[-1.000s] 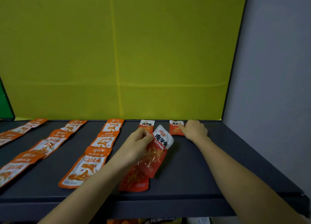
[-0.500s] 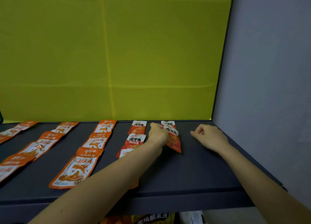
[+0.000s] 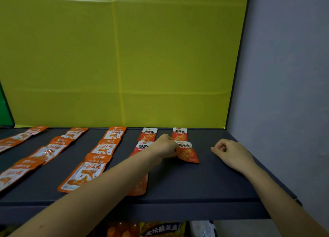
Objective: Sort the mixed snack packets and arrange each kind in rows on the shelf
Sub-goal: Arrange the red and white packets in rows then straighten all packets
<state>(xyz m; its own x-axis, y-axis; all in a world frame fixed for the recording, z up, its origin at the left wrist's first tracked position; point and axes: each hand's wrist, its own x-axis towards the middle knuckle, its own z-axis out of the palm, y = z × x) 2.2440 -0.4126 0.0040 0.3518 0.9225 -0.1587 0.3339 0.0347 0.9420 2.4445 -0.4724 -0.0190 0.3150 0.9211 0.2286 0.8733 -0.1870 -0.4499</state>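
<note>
Lying in overlapping rows across the left of the dark shelf, the orange-and-white packets are flat and glossy. Next to them runs a column of red packets with white tops and black characters, partly under my forearm. My left hand pinches the held packet, red like those, by its white top; it sits tilted, just in front of the back packet. My right hand rests on the shelf, fingers curled on nothing. A second ago the held packet hung over the red column, and my right hand touched the back packet.
</note>
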